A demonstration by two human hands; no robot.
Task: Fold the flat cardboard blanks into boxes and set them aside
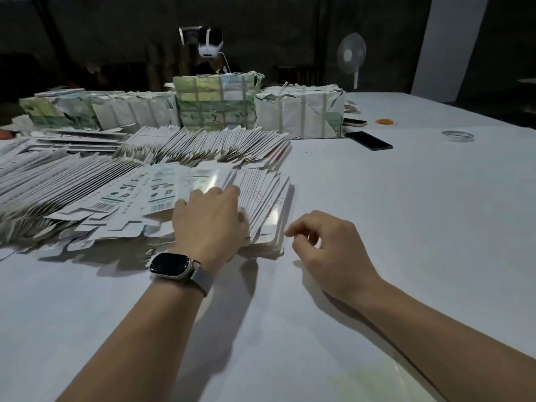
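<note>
Pressing flat, your left hand [210,219] rested on the fanned white flat cardboard blanks [261,198]; your right hand [324,245], loosely curled, held nothing above the white counter [406,227].

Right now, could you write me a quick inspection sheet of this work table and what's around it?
Surface: white table, mostly bare on the near and right side.
Job's things: fanned flat blanks at left; strapped bundles behind them.
Clutter: black phone, tape roll, rubber bands.
Hands: left hand, wearing a watch, rests on the blanks; right hand loosely curled beside the pile, holding nothing.
Cables: nothing seen on the table.
Surroundings: dark room, standing fan, a person wearing a headset opposite.
</note>
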